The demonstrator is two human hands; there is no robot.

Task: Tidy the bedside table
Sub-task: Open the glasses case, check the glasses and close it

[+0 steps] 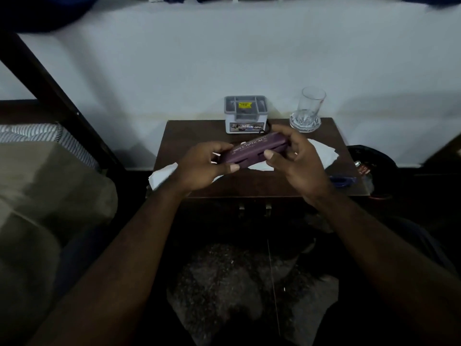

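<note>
Dark wooden surface [249, 186] lies below the purple glasses case [257, 152], pinched endwise between my left hand [204, 168] and right hand [296, 163]; loosening either could drop it toward the glass [309, 108] behind

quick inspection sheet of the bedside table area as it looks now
surface: dark wooden bedside table, partly covered by loose items
job's things: purple glasses case held closed above the table; grey organiser box at the back; empty glass on a coaster at back right
clutter: white tissues over the left edge and under the hands; blue item at the right edge, too blurred to name
hands: left hand and right hand each grip an end of the case
cables: thin dark cord beside the box
surroundings: bed on the left, dark bin on the right, pale wall behind
</note>
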